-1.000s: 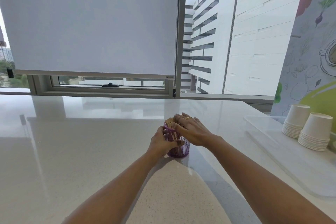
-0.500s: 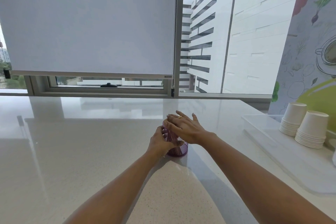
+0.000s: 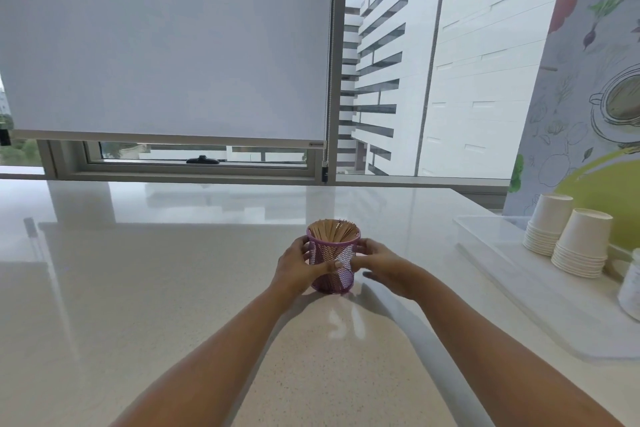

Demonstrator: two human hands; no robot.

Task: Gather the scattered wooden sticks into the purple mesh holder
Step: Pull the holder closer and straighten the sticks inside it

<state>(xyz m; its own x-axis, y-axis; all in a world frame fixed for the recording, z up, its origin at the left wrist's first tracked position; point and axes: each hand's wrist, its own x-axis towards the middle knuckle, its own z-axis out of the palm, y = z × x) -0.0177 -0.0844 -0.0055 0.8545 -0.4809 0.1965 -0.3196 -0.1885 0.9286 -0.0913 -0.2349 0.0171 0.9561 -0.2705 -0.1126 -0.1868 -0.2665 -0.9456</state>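
The purple mesh holder (image 3: 334, 262) stands upright on the pale stone counter (image 3: 173, 288), a little beyond the middle. Several wooden sticks (image 3: 333, 229) fill it, their tops showing just above the rim. My left hand (image 3: 296, 265) wraps the holder's left side, thumb across the front mesh. My right hand (image 3: 382, 265) touches its right side with the fingertips, palm resting near the counter. No loose sticks show on the counter.
A clear plastic tray (image 3: 540, 288) lies at the right, carrying two stacks of white paper cups (image 3: 568, 239) and a jar (image 3: 630, 288) at the frame edge. A window with a lowered blind (image 3: 166, 45) runs behind the counter's far edge.
My right hand has come off the top of the sticks and dropped to the holder's right side. The stick tops are now uncovered. My left hand stays on the holder.
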